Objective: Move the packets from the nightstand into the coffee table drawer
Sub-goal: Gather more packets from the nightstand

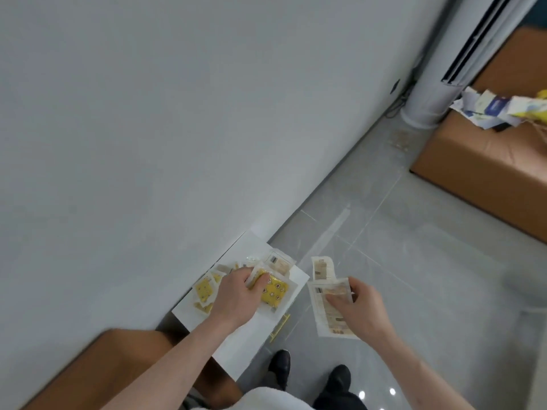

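Several small packets lie in a heap on the white nightstand (236, 347) against the wall. My left hand (236, 294) reaches into the heap and grips a yellow patterned packet (273, 292) with curled fingers. More yellow packets (204, 290) lie to the left of that hand, and a pale one (279, 261) lies behind it. My right hand (355, 306) hovers over the floor to the right of the nightstand and pinches a bunch of white packets (325, 306). No coffee table drawer is in view.
A brown sofa arm (97, 368) sits at the lower left beside the nightstand. A brown sofa (479, 161) with loose papers (497, 110) stands at the upper right. A white floor-standing air conditioner (438, 84) fills the corner. Grey tiled floor (414, 247) lies between, with my dark shoes (279, 365) on it.
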A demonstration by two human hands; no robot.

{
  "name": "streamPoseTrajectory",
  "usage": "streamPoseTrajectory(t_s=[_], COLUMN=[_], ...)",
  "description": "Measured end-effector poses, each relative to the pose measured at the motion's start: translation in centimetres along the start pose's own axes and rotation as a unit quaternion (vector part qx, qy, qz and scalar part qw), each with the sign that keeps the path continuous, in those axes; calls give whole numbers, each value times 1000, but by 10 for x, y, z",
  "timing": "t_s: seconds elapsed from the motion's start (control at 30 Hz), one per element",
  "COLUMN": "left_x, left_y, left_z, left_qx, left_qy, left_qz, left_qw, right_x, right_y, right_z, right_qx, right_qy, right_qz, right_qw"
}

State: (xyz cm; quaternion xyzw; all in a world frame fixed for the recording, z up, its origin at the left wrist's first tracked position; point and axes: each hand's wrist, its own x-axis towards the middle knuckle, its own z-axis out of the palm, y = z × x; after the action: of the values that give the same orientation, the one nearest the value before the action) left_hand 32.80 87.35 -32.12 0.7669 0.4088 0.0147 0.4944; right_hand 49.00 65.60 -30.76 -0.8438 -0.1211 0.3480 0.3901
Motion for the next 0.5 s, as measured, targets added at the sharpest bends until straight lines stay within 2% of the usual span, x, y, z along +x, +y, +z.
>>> streamPoseTrajectory(t_s=[0.23,0.5], left_x=[-26,-77], left_y=[43,112], left_z=[32,132], left_qx=[22,52], left_qy=[-102,-159], left_qz=[60,137], left_qw=[993,976], right_x=[-67,-169], right_y=[40,128], right_z=[-52,-120], right_qx=[29,65], right_qy=[71,179], right_qz=[36,79], right_qw=[996,979])
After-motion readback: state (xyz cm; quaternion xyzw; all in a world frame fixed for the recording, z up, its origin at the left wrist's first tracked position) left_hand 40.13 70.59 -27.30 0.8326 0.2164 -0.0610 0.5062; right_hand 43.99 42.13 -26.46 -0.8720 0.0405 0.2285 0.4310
